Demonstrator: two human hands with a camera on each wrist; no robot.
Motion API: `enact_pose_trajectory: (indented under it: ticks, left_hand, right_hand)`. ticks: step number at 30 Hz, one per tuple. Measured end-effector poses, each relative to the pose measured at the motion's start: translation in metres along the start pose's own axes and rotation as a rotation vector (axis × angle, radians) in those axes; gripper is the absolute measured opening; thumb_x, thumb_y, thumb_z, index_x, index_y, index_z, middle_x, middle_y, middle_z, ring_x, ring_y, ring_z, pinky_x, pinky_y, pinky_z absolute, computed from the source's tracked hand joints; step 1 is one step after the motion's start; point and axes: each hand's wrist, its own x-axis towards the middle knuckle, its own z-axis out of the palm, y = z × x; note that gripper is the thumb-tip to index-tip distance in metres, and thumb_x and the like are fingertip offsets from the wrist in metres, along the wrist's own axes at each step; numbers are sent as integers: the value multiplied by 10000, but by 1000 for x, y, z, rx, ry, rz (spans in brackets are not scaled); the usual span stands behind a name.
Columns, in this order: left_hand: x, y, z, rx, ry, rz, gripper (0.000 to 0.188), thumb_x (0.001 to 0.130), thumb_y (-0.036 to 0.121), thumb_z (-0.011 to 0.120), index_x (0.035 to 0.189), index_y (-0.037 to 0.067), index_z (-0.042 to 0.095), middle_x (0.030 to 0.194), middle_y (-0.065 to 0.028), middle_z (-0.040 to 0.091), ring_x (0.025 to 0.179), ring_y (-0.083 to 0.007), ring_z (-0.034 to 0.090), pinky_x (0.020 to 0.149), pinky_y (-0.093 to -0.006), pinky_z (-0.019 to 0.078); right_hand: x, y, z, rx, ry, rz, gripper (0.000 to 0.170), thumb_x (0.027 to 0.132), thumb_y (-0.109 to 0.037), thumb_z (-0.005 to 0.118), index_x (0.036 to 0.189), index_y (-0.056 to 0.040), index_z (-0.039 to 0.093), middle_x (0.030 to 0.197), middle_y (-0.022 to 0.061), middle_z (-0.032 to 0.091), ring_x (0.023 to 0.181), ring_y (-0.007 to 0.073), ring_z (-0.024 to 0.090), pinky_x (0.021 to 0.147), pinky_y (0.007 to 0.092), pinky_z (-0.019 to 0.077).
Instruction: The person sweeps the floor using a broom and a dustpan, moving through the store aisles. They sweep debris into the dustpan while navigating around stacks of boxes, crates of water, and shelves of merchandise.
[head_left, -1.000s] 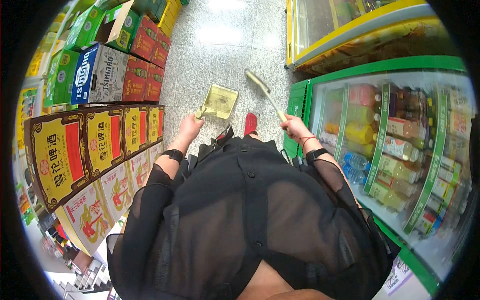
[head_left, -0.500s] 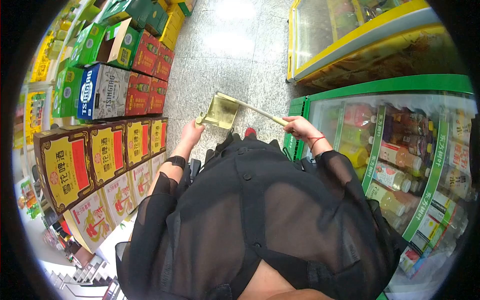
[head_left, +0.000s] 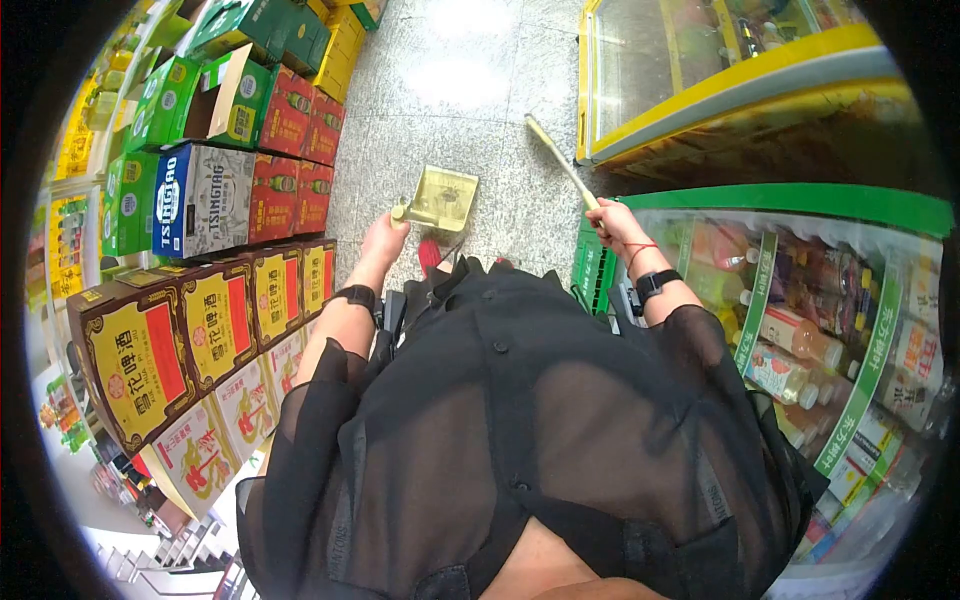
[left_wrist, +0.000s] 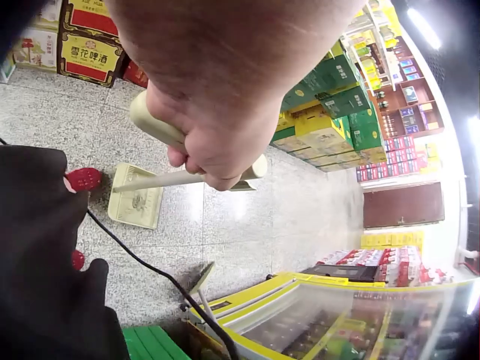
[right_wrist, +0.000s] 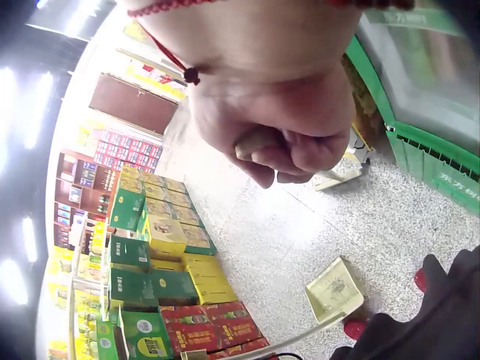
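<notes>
My left hand (head_left: 384, 240) grips the upper end of the handle of a pale yellow dustpan (head_left: 447, 200). Its pan lies on the floor ahead of my feet, with dark specks inside, and the handle (left_wrist: 169, 180) rises to my fist in the left wrist view. Fingers curled, my right hand (head_left: 618, 228) holds a broom (head_left: 562, 162) by its pale handle. The broom slants forward and left, its head right of the dustpan and apart from it. In the right wrist view the broom's head (right_wrist: 339, 178) shows partly behind my fingers.
Stacked beer cartons (head_left: 210, 205) line the left side of the aisle. Along the right stand a green-framed drinks fridge (head_left: 780, 205) and a yellow-edged freezer (head_left: 720, 100). Speckled tile floor (head_left: 455, 130) runs between them. A red shoe (head_left: 430, 255) shows just below the dustpan.
The broom swung left onto the dustpan half a second ago, and has since swung back right, away from it. A red shoe has come into view beside the dustpan. My left hand keeps its grip.
</notes>
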Motion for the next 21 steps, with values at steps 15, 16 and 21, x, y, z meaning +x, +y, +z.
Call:
enact_pose_trajectory:
  ticks: [15, 16, 21]
  left_hand:
    - [101, -4, -88, -7, -201, 140, 357, 733, 278, 573, 1038, 93, 589, 967, -173, 615, 932, -323, 576, 812, -415, 449]
    - [108, -10, -95, -9, -204, 137, 357, 733, 278, 573, 1038, 93, 589, 967, -173, 615, 932, -323, 576, 812, -415, 449]
    - [141, -44, -115, 45, -175, 211, 363, 735, 291, 578, 1048, 106, 589, 961, -165, 618, 930, -318, 577, 809, -412, 451]
  right_hand:
    - [9, -64, 141, -174, -227, 127, 485, 782, -46, 545, 1254, -44, 430, 651, -16, 459, 431, 45, 329, 386, 203, 236]
    - [7, -73, 150, -148, -212, 131, 480, 774, -52, 552, 1241, -55, 440, 632, -18, 457, 420, 44, 315, 381, 208, 227]
    - [8, -95, 151, 20, -151, 123, 480, 761, -68, 540, 1233, -69, 461, 629, -23, 455, 418, 32, 302, 374, 199, 222]
